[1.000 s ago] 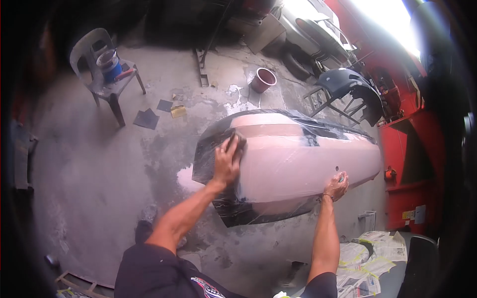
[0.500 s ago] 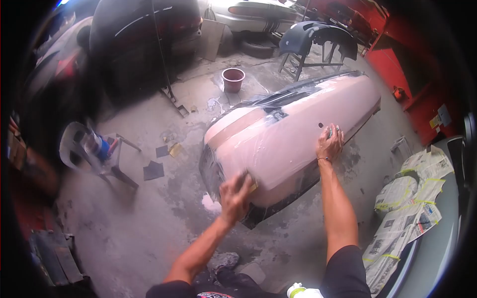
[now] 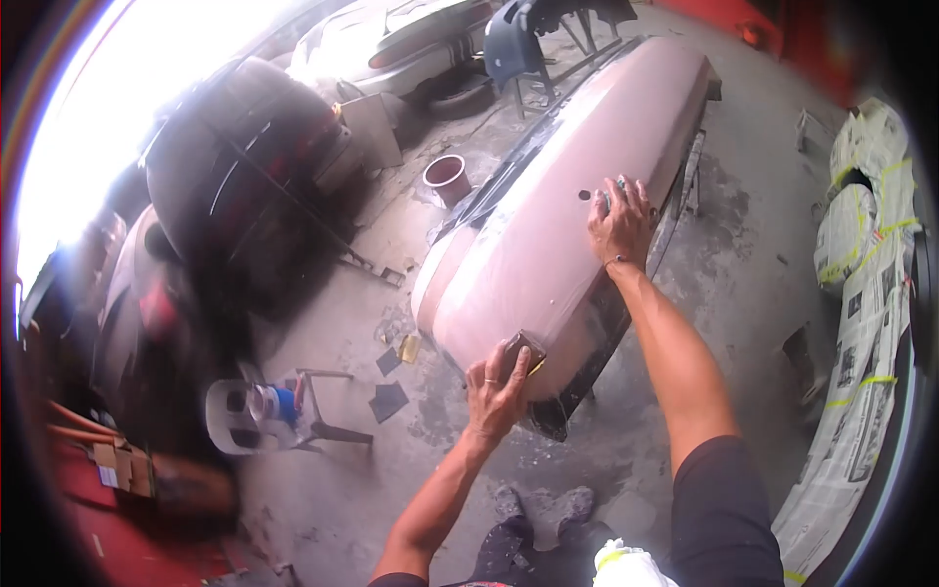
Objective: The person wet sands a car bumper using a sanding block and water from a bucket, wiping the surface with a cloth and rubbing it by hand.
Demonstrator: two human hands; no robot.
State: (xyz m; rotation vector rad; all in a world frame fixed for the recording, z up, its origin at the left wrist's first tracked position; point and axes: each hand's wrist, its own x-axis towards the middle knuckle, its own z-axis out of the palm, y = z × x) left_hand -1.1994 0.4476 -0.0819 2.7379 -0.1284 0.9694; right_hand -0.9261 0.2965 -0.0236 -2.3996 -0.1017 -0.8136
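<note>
A long, smooth, curved car bumper (image 3: 548, 264), pale pink with black edges, lies under the fingers (image 3: 632, 200). The left hand (image 3: 497, 399) grips a dark rectangular block (image 3: 513, 354) with a yellow edge; beside a round dark hole (image 3: 584, 195), the outstretched right hand (image 3: 621, 230) bends over a greenish piece (image 3: 605, 203), its grip unclear.

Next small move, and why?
Probably slide the block away from the body along the pink bumper: the left hand holds it at the near end, pink surface stretches beyond, and the right hand rests beside the hole.
</note>
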